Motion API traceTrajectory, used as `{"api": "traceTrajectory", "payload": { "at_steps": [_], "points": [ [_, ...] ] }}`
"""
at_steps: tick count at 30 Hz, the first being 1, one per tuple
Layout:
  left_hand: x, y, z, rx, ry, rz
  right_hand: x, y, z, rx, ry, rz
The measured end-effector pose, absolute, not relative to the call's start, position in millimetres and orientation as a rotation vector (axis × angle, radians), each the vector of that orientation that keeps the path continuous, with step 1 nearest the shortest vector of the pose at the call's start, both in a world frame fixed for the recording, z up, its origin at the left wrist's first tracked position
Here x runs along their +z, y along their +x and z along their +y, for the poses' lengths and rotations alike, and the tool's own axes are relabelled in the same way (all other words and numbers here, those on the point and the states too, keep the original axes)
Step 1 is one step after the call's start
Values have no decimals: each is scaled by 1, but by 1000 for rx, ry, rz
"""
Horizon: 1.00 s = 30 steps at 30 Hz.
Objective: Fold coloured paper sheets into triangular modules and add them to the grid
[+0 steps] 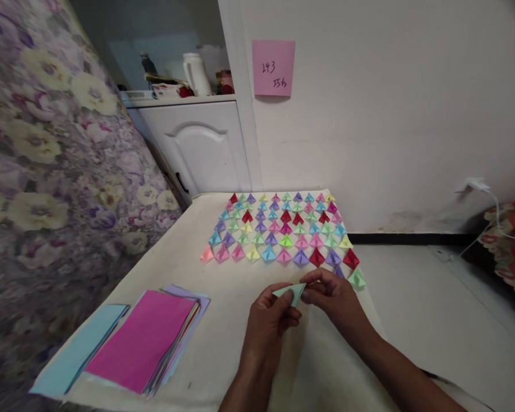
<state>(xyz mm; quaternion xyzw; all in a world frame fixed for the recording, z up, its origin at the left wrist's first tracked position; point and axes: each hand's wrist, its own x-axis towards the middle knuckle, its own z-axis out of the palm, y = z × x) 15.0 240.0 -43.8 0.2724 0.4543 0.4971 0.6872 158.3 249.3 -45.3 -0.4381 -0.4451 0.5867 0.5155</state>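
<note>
A small folded piece of pale green paper (297,290), shaped like a triangle, is held above the near part of the table. My left hand (272,315) grips it, thumb on top and fingers beneath. At its right corner, the thumb and fingers of my right hand (328,294) pinch the paper's edge. Just beyond my hands stand rows of small folded paper boats (301,257) in red, pink, purple, green, blue and yellow. One light green folded boat (357,278) sits near the table's right edge, beside my right hand.
A stack of coloured sheets with magenta paper (148,337) on top lies at the left, beside light blue sheets (79,349). The cream tabletop (171,252) meets the wall at the back. A floral curtain (68,171) hangs left; a white cabinet (201,149) stands behind.
</note>
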Motion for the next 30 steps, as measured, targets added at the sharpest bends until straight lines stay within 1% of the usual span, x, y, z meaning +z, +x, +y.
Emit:
{"api": "traceTrajectory", "payload": {
  "at_steps": [5,11,18,30],
  "points": [
    [-43,16,238,1097,663,1052,-46,156,248,1337,-1156,-1033],
    [-46,16,238,1087,708,1052,-46,153,247,1359,-1142,-995],
    [-49,16,239,1076,694,1059,-49,150,245,1243,-1205,-1005],
    [-48,14,241,1083,731,1100,-50,148,243,1314,-1234,-954]
  ]
}}
